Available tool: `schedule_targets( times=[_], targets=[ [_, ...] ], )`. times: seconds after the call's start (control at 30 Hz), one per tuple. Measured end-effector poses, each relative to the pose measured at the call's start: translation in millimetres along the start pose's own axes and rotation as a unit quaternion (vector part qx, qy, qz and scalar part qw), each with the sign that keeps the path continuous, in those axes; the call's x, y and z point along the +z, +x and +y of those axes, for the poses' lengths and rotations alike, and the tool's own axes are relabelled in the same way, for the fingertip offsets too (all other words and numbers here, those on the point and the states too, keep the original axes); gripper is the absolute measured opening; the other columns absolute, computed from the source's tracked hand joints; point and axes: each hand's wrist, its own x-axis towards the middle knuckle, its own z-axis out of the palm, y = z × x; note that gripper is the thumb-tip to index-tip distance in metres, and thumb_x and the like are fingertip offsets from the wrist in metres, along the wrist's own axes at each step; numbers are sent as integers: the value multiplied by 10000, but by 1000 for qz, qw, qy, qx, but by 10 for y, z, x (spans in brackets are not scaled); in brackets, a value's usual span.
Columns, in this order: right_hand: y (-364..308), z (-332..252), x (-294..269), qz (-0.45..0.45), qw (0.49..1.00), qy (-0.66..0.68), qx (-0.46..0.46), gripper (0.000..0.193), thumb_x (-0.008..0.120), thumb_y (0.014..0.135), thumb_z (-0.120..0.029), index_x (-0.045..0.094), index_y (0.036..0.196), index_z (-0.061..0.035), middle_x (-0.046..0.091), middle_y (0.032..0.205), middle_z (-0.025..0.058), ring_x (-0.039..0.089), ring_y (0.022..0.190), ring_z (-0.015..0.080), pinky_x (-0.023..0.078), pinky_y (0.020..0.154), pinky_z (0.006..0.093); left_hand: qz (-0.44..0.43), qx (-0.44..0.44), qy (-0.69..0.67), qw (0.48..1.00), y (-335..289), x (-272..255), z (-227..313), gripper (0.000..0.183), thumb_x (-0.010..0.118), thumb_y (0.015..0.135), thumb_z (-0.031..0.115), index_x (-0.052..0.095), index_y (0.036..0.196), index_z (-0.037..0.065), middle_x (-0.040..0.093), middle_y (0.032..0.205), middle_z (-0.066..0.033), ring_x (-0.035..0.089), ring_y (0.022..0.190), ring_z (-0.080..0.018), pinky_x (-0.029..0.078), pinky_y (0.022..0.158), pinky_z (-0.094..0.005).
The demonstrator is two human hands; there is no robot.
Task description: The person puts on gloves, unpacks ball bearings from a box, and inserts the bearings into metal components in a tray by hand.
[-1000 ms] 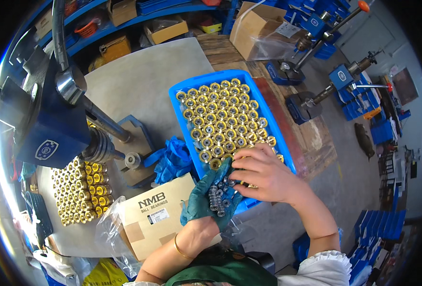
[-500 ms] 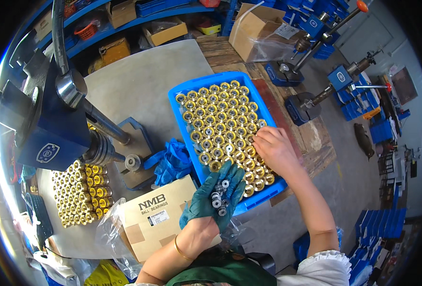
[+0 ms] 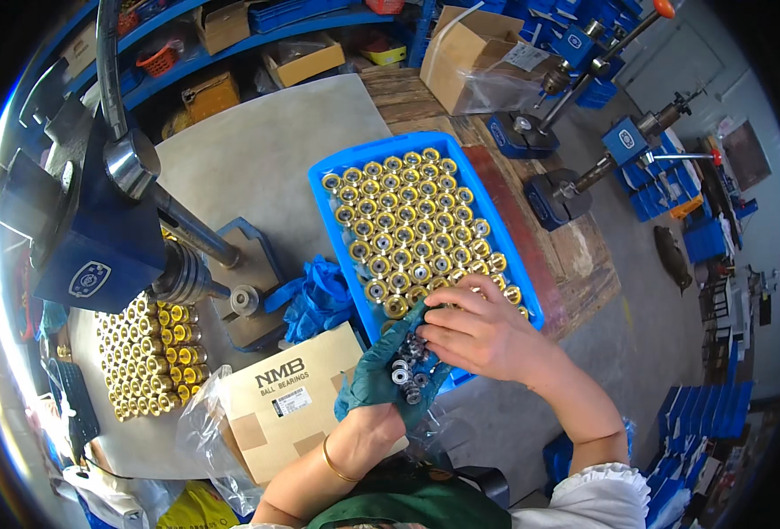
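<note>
A blue plastic tray (image 3: 343, 262) holds rows of brass-coloured cylindrical parts (image 3: 406, 214), with small metal bearings set in the centres of many. Over its near edge, my left hand (image 3: 374, 381), in a teal glove, is cupped palm up around a small heap of loose ball bearings (image 3: 401, 374). My bare right hand (image 3: 481, 337) is bent over that heap from the right, thumb and fingers drawn in at the left palm. Its fingertips are partly hidden, so whatever they pinch cannot be made out.
A blue bench press (image 3: 99, 238) stands at the left, beside more stacked brass parts (image 3: 147, 357). A cardboard box (image 3: 271, 414) lies left of my left arm, near crumpled blue gloves (image 3: 319, 300). Two smaller presses (image 3: 557, 198) and an open carton (image 3: 473, 62) stand beyond the tray.
My right hand has moved from the tray's right side toward the near left, to the bearings in my left palm. The left hand stays nearly in place.
</note>
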Motion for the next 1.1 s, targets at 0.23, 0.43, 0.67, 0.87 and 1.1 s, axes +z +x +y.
schedule_targets(
  times=[0.23,0.43,0.67,0.87,1.1],
  targets=[
    [-84,187,150,53,998,30,30,189,716,709,-114,656,873,-40,628,934,61,570,1019,228,426,857,395,7,-18,-24,1000,30,-28,9,344,426,947,190,504,1237,23,582,1181,-134,569,1095,-271,445,984,-450],
    [-318,776,53,47,963,-206,166,180,674,758,-144,658,896,-30,633,960,50,541,1019,204,397,871,396,10,-7,-5,1000,3,56,24,371,492,930,135,488,1273,-6,531,1279,-119,496,1207,-255,375,1065,-395],
    [-312,629,65,35,960,-228,158,159,678,760,-141,672,897,-61,640,956,28,533,1048,202,388,887,394,-35,-9,-12,999,-9,118,34,374,480,929,145,487,1275,4,518,1293,-131,492,1207,-267,386,1050,-412],
    [-33,23,-67,10,995,76,58,223,697,752,-149,676,964,-83,635,970,28,545,1082,209,389,893,392,-9,14,-2,1000,-93,73,45,332,475,923,138,527,1221,2,594,1167,-138,583,1070,-268,464,971,-417],
    [-84,-80,-15,-24,998,53,32,262,690,734,-115,671,992,-76,630,974,32,550,1071,204,396,883,364,-14,-7,23,1000,-151,-32,32,321,481,935,148,545,1227,32,612,1137,-90,598,1038,-196,490,939,-358]
  ],
)
